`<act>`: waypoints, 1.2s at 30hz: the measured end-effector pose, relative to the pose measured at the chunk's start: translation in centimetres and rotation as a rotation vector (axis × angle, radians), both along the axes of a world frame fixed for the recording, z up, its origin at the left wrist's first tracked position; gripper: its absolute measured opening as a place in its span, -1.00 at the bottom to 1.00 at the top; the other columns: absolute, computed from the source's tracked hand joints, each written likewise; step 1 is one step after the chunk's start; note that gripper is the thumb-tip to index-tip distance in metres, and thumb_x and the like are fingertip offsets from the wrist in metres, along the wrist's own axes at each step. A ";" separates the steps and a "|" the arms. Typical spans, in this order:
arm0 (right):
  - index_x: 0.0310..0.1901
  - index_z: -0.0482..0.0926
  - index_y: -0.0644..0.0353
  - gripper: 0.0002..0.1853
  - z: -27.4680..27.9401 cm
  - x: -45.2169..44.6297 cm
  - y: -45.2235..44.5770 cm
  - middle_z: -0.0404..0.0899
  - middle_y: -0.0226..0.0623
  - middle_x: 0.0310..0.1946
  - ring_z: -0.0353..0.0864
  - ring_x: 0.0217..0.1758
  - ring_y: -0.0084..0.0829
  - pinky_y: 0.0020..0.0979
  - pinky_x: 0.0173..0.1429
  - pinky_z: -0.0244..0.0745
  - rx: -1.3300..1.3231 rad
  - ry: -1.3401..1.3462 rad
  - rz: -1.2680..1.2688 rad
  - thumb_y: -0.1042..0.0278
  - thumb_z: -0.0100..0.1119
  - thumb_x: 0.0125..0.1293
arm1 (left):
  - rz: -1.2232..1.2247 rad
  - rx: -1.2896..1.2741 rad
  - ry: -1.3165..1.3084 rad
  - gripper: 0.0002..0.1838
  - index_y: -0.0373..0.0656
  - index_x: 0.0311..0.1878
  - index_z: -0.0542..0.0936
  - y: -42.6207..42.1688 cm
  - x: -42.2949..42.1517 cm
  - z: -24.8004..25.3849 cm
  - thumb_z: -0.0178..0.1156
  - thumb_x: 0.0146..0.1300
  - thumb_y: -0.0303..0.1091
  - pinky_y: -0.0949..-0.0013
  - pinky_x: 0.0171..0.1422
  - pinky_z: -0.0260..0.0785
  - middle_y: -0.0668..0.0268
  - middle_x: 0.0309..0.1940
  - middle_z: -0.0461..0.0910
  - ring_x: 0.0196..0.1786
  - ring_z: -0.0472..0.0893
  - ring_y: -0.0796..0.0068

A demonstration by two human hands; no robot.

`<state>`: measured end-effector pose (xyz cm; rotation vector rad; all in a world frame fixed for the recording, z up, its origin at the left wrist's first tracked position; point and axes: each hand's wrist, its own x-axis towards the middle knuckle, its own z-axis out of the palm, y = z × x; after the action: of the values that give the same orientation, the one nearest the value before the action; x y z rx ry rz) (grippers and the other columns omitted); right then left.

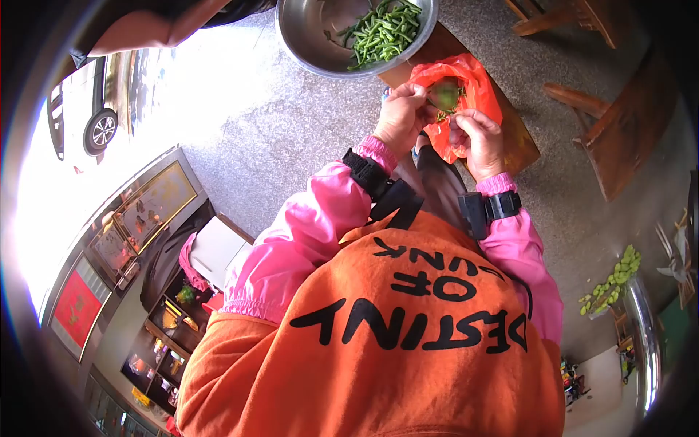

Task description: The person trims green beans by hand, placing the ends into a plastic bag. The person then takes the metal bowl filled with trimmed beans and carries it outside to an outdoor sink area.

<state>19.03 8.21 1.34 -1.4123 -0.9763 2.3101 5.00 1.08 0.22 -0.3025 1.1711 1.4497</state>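
Note:
My left hand (403, 118) is closed in a pinch at the near edge of a red plastic bag (477, 80). Opposite it, my right hand (478, 142) pinches too, its fingertips low over the bag's mouth. A thin green piece, apparently a green bean (442, 114), shows between the two sets of fingertips; its ends are hidden by my fingers. Inside the bag lies a blurred green mass (444, 95). Beyond my left hand, a large metal bowl (306, 54) holds a heap of cut green beans (386, 33).
The bag rests on a wooden bench (518, 142). Wooden stools (619, 131) stand at the right, with green pods (615, 280) farther down. Shelves (171, 320) and a white box (216, 251) are at the left. Another person's arm (145, 33) shows at top left.

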 end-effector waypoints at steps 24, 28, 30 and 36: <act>-0.23 0.55 0.29 -0.79 -4.3 2.2 -0.6 0.45 -0.55 -0.57 0.34 -0.63 -0.74 -0.65 -0.55 0.24 0.130 -0.319 0.148 0.31 0.15 0.22 | -0.597 -0.619 1.502 -0.78 -0.12 -0.44 0.60 1.4 -16.8 -7.0 0.03 0.01 -0.23 0.18 -0.20 0.42 0.12 -0.45 0.57 -0.31 0.57 0.11; -0.23 0.54 0.29 -0.78 -5.2 2.1 -1.2 0.45 -0.54 -0.58 0.37 -0.65 -0.72 -0.64 -0.58 0.25 0.068 -0.377 0.091 0.29 0.14 0.23 | -0.599 -0.712 1.407 -0.76 -0.14 -0.41 0.62 0.8 -19.2 -9.0 0.10 0.00 -0.19 0.18 -0.18 0.44 0.08 -0.41 0.60 -0.30 0.60 0.10; -0.23 0.53 0.29 -0.77 -5.6 2.1 -1.4 0.45 -0.53 -0.58 0.37 -0.65 -0.72 -0.64 -0.57 0.25 0.026 -0.373 0.094 0.28 0.14 0.23 | -0.615 -0.677 1.456 -0.76 -0.14 -0.42 0.62 0.8 -19.7 -9.4 0.13 -0.02 -0.18 0.18 -0.18 0.44 0.08 -0.42 0.60 -0.30 0.60 0.09; -0.21 0.52 0.30 -0.76 -6.2 0.7 -2.0 0.46 -0.52 -0.58 0.37 -0.67 -0.71 -0.65 -0.58 0.23 -0.024 -0.336 0.069 0.27 0.14 0.24 | -0.736 -0.724 1.482 -0.80 -0.07 -0.37 0.64 1.6 -20.5 -8.6 0.18 -0.05 -0.21 0.31 -0.13 0.44 0.20 -0.44 0.62 -0.28 0.62 0.23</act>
<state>19.69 6.23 -4.90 -1.8453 -1.1050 2.1787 -15.45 2.66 -8.41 0.8295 2.5922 0.3442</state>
